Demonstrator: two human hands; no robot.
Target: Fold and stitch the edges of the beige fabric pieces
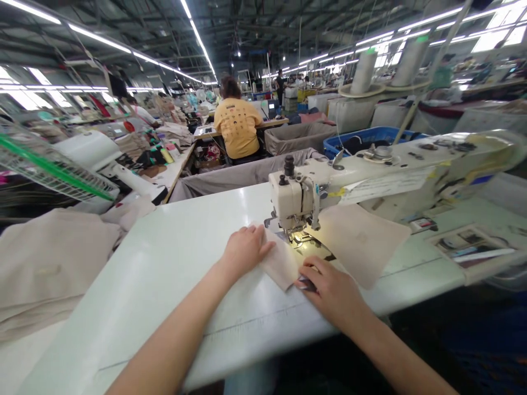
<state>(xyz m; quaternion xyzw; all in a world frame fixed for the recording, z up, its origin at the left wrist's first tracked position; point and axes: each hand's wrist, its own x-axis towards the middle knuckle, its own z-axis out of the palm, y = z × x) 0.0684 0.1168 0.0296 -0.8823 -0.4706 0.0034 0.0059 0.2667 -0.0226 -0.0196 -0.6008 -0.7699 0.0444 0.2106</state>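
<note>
Lying at 7 o'clock from the sewing machine point(290, 200): beige fabric piece point(280, 267). My left hand point(245, 249) rests on its 10 o'clock edge, fingers unclenched; right hand point(332, 288), 4 o'clock, grips a small dark object point(307, 283), mostly hidden.

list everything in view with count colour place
table: 1, pale green, foreground
sewing machine: 1, cream, right
cloth: count unclear, beige, by sewing machine
small item: 1, dark, near table edge
cloth pile: 1, beige, far left
grille: 1, white-green, left
thread cones: 2, white, upper right
basket: 1, blue, behind sewing machine
bins: several, greyish, behind table
people: several, nearest in yellow, centre back
lights: many, white, ceiling
left hand: 1, bare, on cloth
right hand: 1, bare, closed on small item
</note>
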